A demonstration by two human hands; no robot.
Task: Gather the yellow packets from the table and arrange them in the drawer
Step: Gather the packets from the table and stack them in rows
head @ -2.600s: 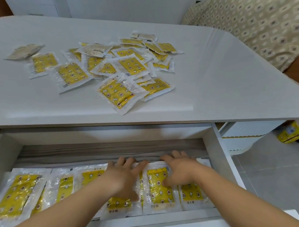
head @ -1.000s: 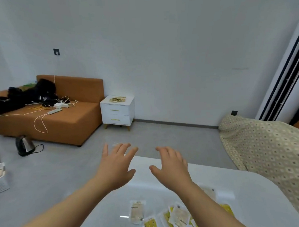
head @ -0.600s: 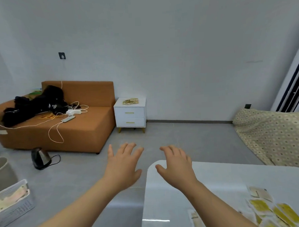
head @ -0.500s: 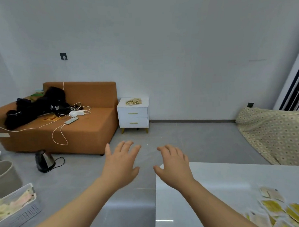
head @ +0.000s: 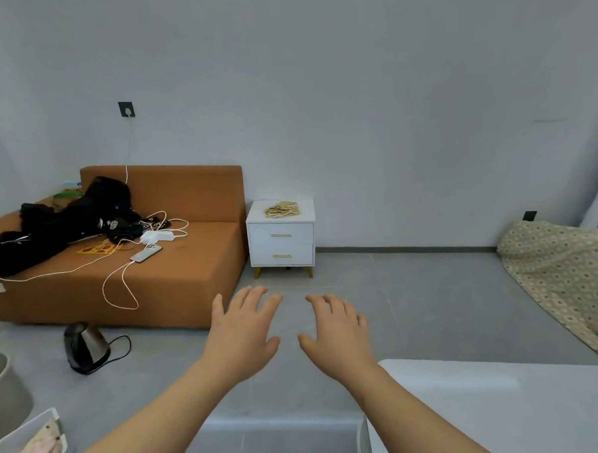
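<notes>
My left hand and my right hand are stretched out side by side in the air, palms down, fingers spread, holding nothing. Only a bare corner of the white table shows at the lower right. The packets on it and its drawer are out of view. A small heap of yellow packets lies on a white nightstand against the far wall.
An orange sofa with black clothes, cables and a phone stands at left. A dark kettle sits on the grey floor. A white basket is at lower left, a patterned cover at right.
The view has swung up from the drawer and then left, so the table's packets slid out of sight. Both hands left the drawer's packets and now hover open in the air.
</notes>
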